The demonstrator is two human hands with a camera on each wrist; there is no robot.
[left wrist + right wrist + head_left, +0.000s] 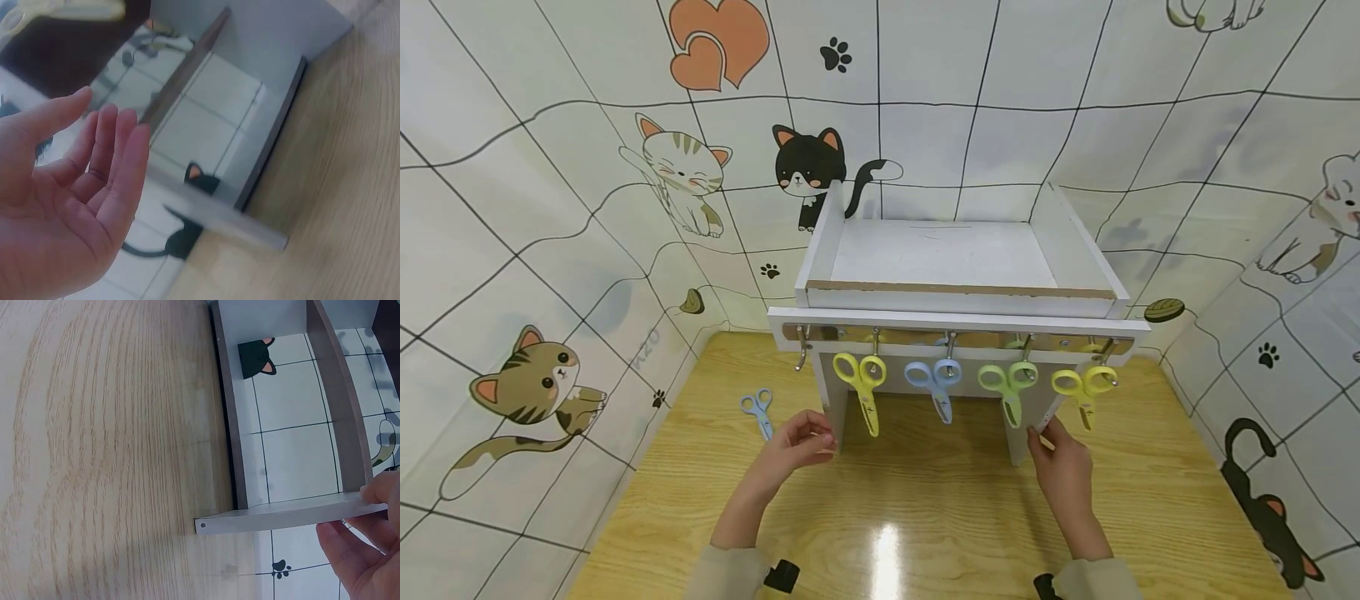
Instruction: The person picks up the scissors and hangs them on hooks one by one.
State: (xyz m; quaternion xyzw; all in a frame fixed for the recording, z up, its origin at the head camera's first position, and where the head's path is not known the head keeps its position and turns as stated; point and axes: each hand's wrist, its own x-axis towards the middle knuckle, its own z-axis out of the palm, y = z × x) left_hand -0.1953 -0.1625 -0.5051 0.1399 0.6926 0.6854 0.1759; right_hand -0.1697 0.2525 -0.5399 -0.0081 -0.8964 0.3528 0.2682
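A white rack (958,318) with a row of metal hooks stands on the wooden table. From its hooks hang yellow scissors (867,407), blue scissors (943,400), green scissors (1012,398) and another yellow pair (1086,398). My right hand (1066,467) pinches the edge of the rack's right side panel (281,515) between thumb and fingers, plain in the right wrist view. Beside the left side panel (832,408) is my left hand (797,446), its fingers loosely bent and holding nothing. The left wrist view shows its palm (69,219) facing the rack, apart from the panel.
Another pair of blue scissors (758,410) lies on the table (925,508), left of the rack. The leftmost hook (802,346) carries no scissors. An open white tray top (940,254) sits above the hook rail. Walls with printed cats (808,171) enclose the table.
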